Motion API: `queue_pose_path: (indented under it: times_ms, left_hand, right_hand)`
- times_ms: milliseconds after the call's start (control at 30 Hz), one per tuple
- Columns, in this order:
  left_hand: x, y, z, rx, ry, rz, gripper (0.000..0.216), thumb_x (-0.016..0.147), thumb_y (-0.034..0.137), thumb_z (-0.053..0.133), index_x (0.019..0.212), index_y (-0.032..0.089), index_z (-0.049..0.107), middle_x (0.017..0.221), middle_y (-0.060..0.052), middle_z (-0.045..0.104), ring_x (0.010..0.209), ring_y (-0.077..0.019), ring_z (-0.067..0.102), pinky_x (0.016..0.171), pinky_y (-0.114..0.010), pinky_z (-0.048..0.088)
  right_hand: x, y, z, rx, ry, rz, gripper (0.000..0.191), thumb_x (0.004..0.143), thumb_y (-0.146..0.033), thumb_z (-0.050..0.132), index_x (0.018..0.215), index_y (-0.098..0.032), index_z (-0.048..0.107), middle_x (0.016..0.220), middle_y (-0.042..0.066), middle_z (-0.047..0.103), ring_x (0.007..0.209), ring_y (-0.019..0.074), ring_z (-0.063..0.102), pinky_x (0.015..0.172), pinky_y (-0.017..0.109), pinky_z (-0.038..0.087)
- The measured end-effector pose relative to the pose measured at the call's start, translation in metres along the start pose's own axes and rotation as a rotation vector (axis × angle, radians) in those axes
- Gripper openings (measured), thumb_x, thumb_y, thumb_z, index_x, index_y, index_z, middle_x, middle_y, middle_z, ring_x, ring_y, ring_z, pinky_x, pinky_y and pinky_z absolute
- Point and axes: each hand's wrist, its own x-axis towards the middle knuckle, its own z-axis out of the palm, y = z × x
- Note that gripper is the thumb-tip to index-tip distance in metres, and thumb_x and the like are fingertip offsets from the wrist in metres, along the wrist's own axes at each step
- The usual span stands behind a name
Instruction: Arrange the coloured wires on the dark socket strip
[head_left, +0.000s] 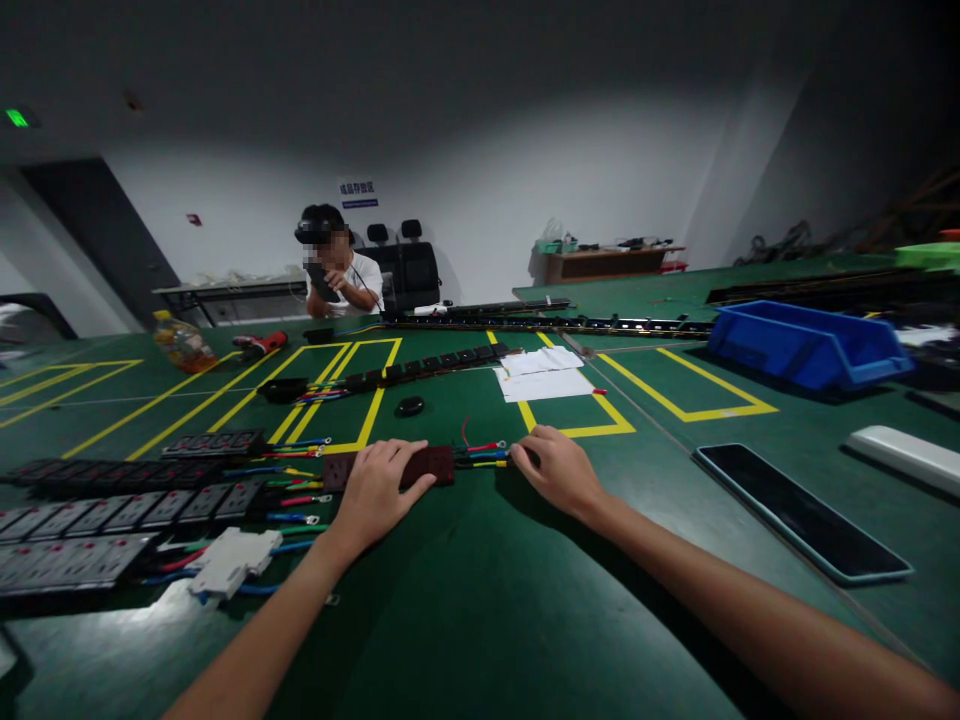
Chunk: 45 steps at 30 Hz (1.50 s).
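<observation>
My left hand lies over a dark reddish socket strip, fingers across its top and thumb along the near edge. Several coloured wires with metal ring ends come out of the strip's right end. At their tips, my right hand is closed, its fingertips pinched around the wire ends; exactly which wires it holds is hidden. To the left, several black and grey socket strips lie side by side, with their own wires pointing toward me. A white plastic piece rests on the nearest wires.
A phone lies to the right, below a blue bin. White papers, a round black object and another strip are farther back. A bottle and red power tool stand far left. A person sits across.
</observation>
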Motion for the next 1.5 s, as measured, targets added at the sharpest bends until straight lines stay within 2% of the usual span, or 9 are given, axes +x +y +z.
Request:
queue_pose_path:
  times_ms: [233, 800, 1033, 1233, 1400, 1500]
  left_hand:
    - [-0.0005, -0.0002, -0.0002, -0.007, -0.002, -0.002, 0.046, 0.097, 0.048, 0.059, 0.136, 0.023, 0.060, 0.120, -0.008, 0.068, 0.111, -0.0285, 0.061, 0.099, -0.049, 0.046]
    - [-0.0010, -0.0014, 0.0021, -0.014, 0.005, -0.001, 0.045, 0.096, 0.048, 0.060, 0.135, 0.024, 0.059, 0.118, -0.008, 0.068, 0.110, -0.0285, 0.060, 0.098, -0.049, 0.046]
    - [-0.0012, -0.0011, 0.0021, -0.022, 0.015, -0.006, 0.045, 0.096, 0.048, 0.060, 0.135, 0.025, 0.060, 0.118, -0.007, 0.068, 0.109, -0.0281, 0.061, 0.099, -0.049, 0.046]
    - [-0.0009, -0.0009, 0.0019, -0.014, 0.013, 0.003, 0.045, 0.096, 0.047, 0.060, 0.135, 0.024, 0.060, 0.118, -0.008, 0.069, 0.109, -0.0280, 0.061, 0.098, -0.048, 0.046]
    - [-0.0009, -0.0009, 0.0019, -0.018, 0.014, 0.010, 0.045, 0.097, 0.048, 0.059, 0.135, 0.024, 0.059, 0.118, -0.008, 0.068, 0.109, -0.0280, 0.061, 0.097, -0.048, 0.046]
    - [-0.0012, -0.0008, 0.0015, -0.022, 0.017, 0.011, 0.045, 0.097, 0.049, 0.058, 0.135, 0.024, 0.060, 0.117, -0.008, 0.069, 0.108, -0.0280, 0.061, 0.097, -0.048, 0.046]
  right_hand:
    - [-0.0017, 0.0043, 0.0027, 0.101, 0.092, -0.047, 0.038, 0.103, -0.034, 0.048, 0.072, -0.019, 0.065, 0.076, 0.005, 0.060, 0.072, 0.0172, 0.055, 0.066, 0.031, 0.035]
    - [-0.0011, 0.0061, 0.0059, 0.158, 0.101, -0.084, 0.039, 0.103, -0.033, 0.048, 0.068, -0.021, 0.058, 0.074, 0.003, 0.055, 0.069, 0.0164, 0.053, 0.066, 0.030, 0.037]
    - [-0.0018, 0.0071, 0.0052, 0.168, 0.107, -0.085, 0.040, 0.104, -0.035, 0.047, 0.069, -0.020, 0.059, 0.074, 0.004, 0.056, 0.069, 0.0165, 0.053, 0.065, 0.030, 0.036]
    - [-0.0058, 0.0059, 0.0020, 0.255, 0.140, -0.181, 0.037, 0.103, -0.034, 0.047, 0.073, -0.019, 0.065, 0.074, 0.004, 0.058, 0.068, 0.0160, 0.054, 0.065, 0.029, 0.038]
    - [-0.0066, 0.0036, 0.0001, 0.149, 0.152, -0.087, 0.042, 0.103, -0.037, 0.046, 0.070, -0.020, 0.065, 0.072, 0.004, 0.059, 0.065, 0.0157, 0.053, 0.064, 0.030, 0.036]
    - [-0.0059, 0.0031, -0.0007, 0.131, 0.179, -0.032, 0.041, 0.103, -0.038, 0.046, 0.075, -0.020, 0.068, 0.076, 0.005, 0.062, 0.068, 0.0162, 0.055, 0.065, 0.030, 0.037]
